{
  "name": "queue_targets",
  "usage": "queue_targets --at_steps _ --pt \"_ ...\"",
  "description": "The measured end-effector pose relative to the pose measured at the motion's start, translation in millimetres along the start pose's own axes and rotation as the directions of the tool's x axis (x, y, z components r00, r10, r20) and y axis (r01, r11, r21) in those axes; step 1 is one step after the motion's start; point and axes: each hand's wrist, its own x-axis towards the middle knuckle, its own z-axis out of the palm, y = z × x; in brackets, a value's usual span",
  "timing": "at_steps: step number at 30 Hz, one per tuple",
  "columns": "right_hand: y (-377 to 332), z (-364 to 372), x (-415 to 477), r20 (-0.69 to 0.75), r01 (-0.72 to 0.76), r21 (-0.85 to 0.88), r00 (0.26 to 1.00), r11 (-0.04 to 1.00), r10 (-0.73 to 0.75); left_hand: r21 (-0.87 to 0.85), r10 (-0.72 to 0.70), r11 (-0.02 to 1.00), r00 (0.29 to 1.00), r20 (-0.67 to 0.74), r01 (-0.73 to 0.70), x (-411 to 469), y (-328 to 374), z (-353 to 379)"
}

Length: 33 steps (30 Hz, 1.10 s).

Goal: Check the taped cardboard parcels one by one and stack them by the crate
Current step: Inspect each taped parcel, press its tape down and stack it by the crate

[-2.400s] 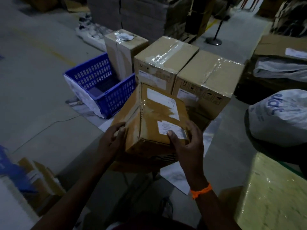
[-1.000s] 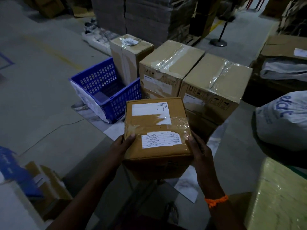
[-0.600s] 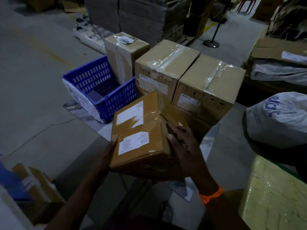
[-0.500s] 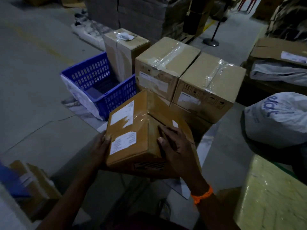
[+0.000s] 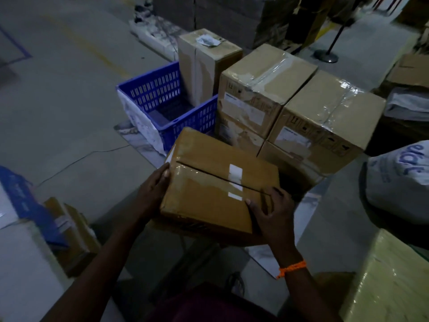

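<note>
The left hand presses flat, grip open, against one brown taped cardboard parcel; the right hand clasps its near corner. One blue plastic crate stands beyond.

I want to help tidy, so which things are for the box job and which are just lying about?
For the job: the taped parcel held between the left hand and right hand; the blue crate; the stacked taped boxes beside it.
Just lying about: the white sack; the yellow wrapped bundle; the stanchion base.
</note>
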Motion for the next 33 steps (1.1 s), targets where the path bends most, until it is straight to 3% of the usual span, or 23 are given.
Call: queue_targets --at_steps 2,5,9,17,25,33 --pt "12.9 -7.1 2.0 0.053 -0.213 -0.011 0.976 0.977 0.213 -0.031 -0.007 0.999 1.000 0.026 0.008 2.0 1.7 -7.1" --pt "21.1 -12.8 1.0 0.282 -0.417 0.230 0.894 0.879 0.350 -0.024 -0.036 0.999 0.998 0.054 0.038 7.4 -3.1 -17.8" --pt "25.4 -8.7 -9.1 0.274 -0.393 0.377 0.912 0.839 0.304 -0.016 -0.087 0.996 0.992 0.094 0.089 13.8 -10.0 -21.7" --pt "40.2 -22.1 -17.8 0.208 -0.404 0.467 0.915 0.787 0.346 -0.046 -0.124 0.990 0.973 0.196 0.136 5.2 -42.5 -3.7" --pt "37.5 -25.1 -15.4 0.224 -0.455 0.527 0.889 0.718 0.399 -0.041 -0.121 0.991 0.987 0.109 0.126 15.0 -43.1 12.9" --pt "42.8 -27.4 -15.6 0.437 -0.601 0.604 0.799 0.524 0.413 0.014 -0.051 0.999 0.995 0.080 0.050 10.2 -43.5 20.8"
